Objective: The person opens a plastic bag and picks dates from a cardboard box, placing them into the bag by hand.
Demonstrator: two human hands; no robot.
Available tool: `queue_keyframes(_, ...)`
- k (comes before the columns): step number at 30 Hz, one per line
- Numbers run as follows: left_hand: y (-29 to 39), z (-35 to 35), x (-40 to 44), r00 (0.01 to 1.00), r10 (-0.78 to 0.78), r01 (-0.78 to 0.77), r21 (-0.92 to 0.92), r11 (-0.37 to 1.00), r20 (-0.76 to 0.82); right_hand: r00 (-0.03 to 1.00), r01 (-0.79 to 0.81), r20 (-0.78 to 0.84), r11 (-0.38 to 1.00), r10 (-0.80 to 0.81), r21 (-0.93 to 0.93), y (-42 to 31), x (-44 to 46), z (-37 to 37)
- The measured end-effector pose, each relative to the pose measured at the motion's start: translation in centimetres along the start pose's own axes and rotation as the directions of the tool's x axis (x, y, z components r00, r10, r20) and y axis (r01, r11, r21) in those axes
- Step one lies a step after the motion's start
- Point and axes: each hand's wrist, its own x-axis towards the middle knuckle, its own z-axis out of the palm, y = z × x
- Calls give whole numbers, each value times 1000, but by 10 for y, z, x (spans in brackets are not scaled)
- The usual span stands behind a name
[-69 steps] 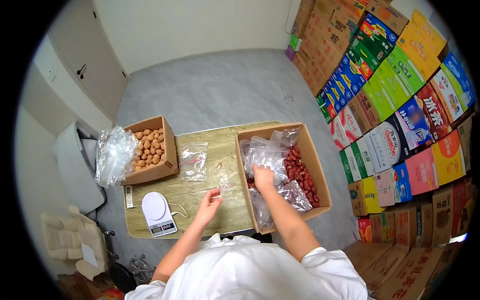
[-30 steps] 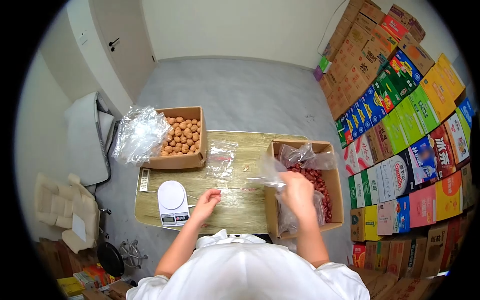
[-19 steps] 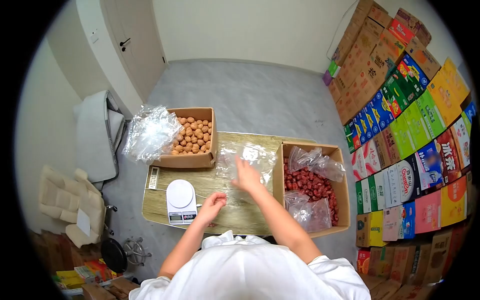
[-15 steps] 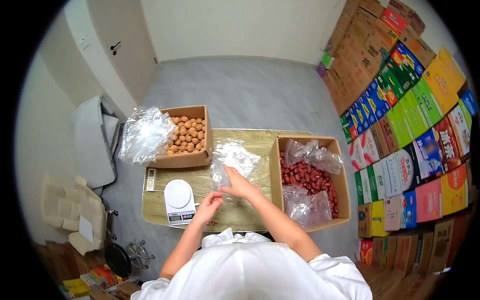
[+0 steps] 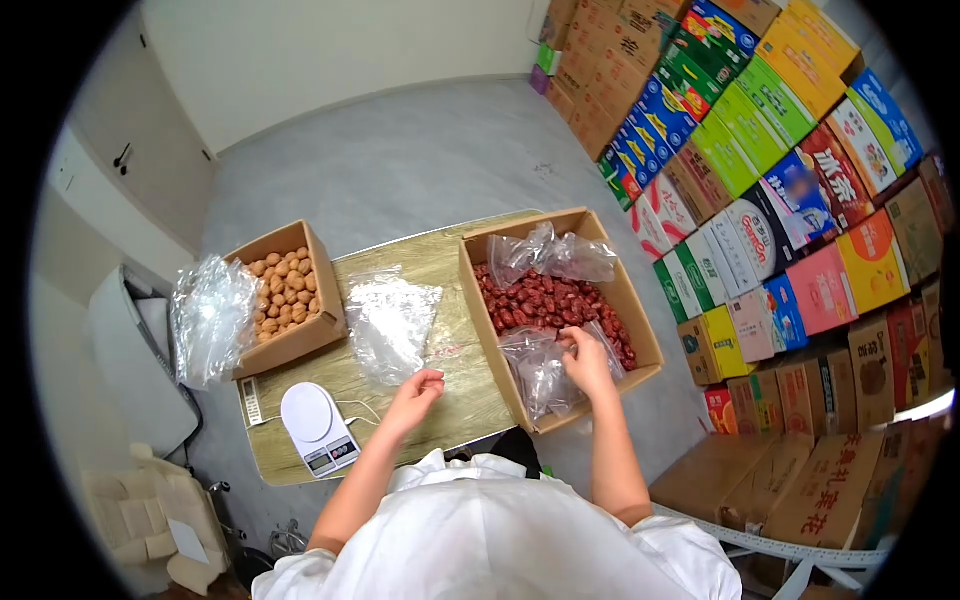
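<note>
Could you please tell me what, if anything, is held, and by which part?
Nothing shows in the left hand; whether the right hand, at the box of red dates, grips anything cannot be told.

The dates (image 5: pixel 545 303) were deep wine red and the walnuts (image 5: pixel 288 288) tan, with plain brown on the date box (image 5: pixel 641 352) and walnut box (image 5: pixel 323 275). The plastic bags (image 5: pixel 390 325) were clear and silvery, the bench (image 5: pixel 462 405) olive-yellow with streaked wood grain, the scale (image 5: pixel 306 412) white, the chair (image 5: pixel 128 515) cream, and the floor (image 5: pixel 390 160) mottled grey.
</note>
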Motion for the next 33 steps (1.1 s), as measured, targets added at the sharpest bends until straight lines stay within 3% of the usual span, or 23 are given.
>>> queue_keyframes(1,1,4,4,1000,-2,2,4,1000,13,1000,-12,-7,1000,12,-1,4,-1,-3)
queue_keyframes(3,1,10,10,998,25,-27,40,999,55,978,204,79,963,-193,-175,9,-3,-6)
queue_keyframes(6,-4,14,15,995,36,-39,33,999,89,949,307,100,950,-300,-63,6,7,5)
queue_keyframes(7,-5,14,15,995,35,-39,38,999,91,935,346,122,931,-333,-112,10,13,12)
queue_keyframes(8,-6,13,14,995,34,-37,32,999,94,936,345,118,932,-332,-109,15,18,18)
queue_keyframes(10,-5,11,12,995,33,-36,30,999,95,921,181,386,938,-56,-295,23,28,28)
queue_keyframes(12,-5,8,7,999,6,-8,29,1000,52,915,191,396,943,-71,-273,39,36,35)
queue_keyframes(14,-5,2,0,1000,12,-12,-5,1000,14,846,149,532,944,32,-294,35,35,26)
queue_keyframes(15,-5,0,-3,1000,18,-19,-39,999,-19,853,125,520,948,49,-294,47,37,29)
queue_keyframes(18,-1,-5,-9,998,-27,25,-40,999,-56,871,193,481,971,-102,-143,62,35,20)
queue_keyframes(20,-2,-7,-12,998,-22,20,-43,999,-51,846,211,517,973,-132,-97,64,39,19)
queue_keyframes(23,1,-1,-10,1000,0,0,-34,999,-12,768,381,526,921,-366,84,62,41,26)
queue_keyframes(24,3,4,-9,1000,16,-16,-21,1000,21,765,383,530,920,-367,84,61,43,30)
queue_keyframes(26,9,13,-6,999,25,-24,-16,1000,48,684,204,716,979,-136,-9,57,49,38)
queue_keyframes(28,10,18,-2,996,37,-37,-7,999,75,709,177,689,984,-150,32,37,48,23)
queue_keyframes(31,3,16,1,993,30,-36,49,998,111,831,263,524,962,-186,-76,12,51,3)
queue_keyframes(33,-3,13,0,994,23,-29,56,998,106,886,260,389,965,-254,39,-4,53,-20)
